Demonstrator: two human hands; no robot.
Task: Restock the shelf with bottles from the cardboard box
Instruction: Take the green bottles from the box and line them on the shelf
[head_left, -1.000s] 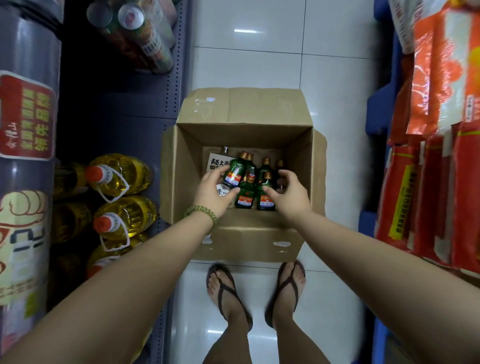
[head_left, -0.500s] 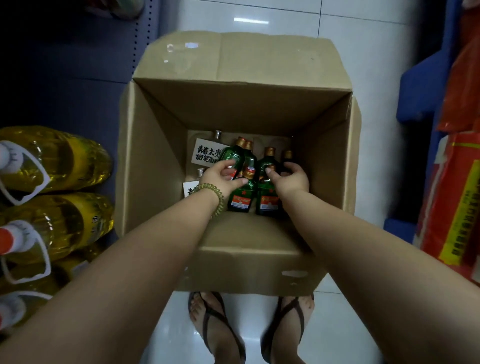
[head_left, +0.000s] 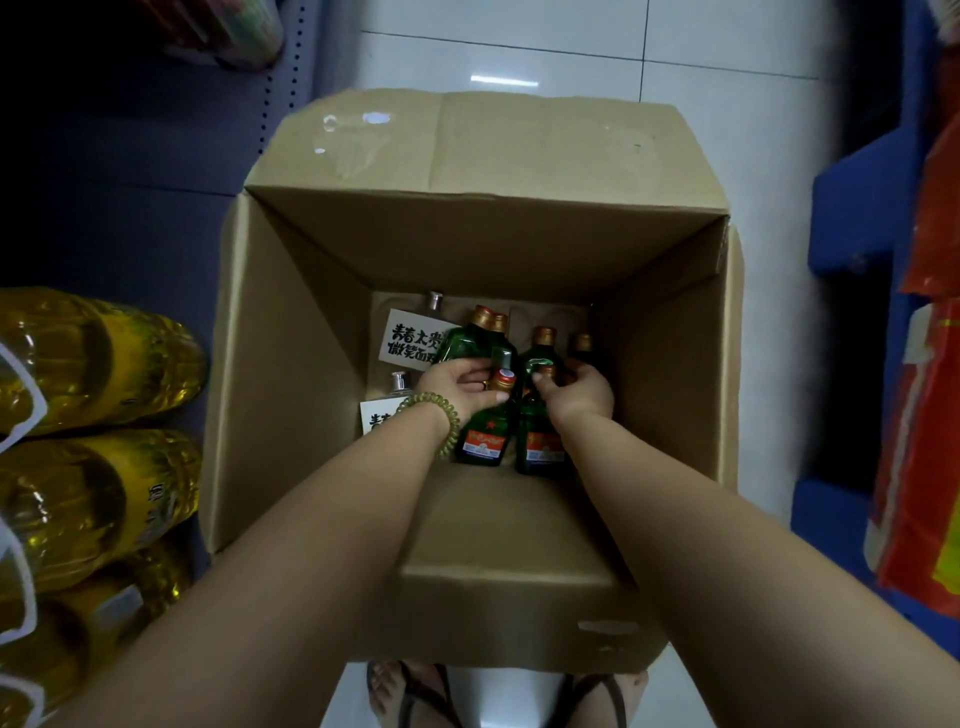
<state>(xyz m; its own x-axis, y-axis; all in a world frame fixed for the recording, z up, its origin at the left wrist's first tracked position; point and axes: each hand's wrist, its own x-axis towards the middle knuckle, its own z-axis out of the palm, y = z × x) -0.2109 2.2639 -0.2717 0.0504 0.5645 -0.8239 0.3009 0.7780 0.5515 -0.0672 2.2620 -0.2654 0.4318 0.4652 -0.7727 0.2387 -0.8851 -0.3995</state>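
Note:
An open cardboard box (head_left: 291, 364) stands on the floor in front of my feet. At its bottom are several small green bottles (head_left: 480, 441) with gold caps and red labels, plus two clear bottles with white labels (head_left: 410, 338) on the left. Both my hands are deep in the box. My left hand (head_left: 462, 384), with a green bead bracelet on the wrist, is closed around the necks of green bottles on the left. My right hand (head_left: 582, 389) grips the neck of a green bottle (head_left: 540, 447) on the right.
Large yellow oil bottles (head_left: 93, 364) lie on the low shelf at the left. A dark shelf upright (head_left: 280, 67) runs beside the box. Red and orange bags (head_left: 930, 415) hang on blue racks at the right. White floor tiles (head_left: 519, 41) lie beyond the box.
My head has dropped closer to the box, which now fills the view. Both hands have gone deeper in and closed around the green bottle necks.

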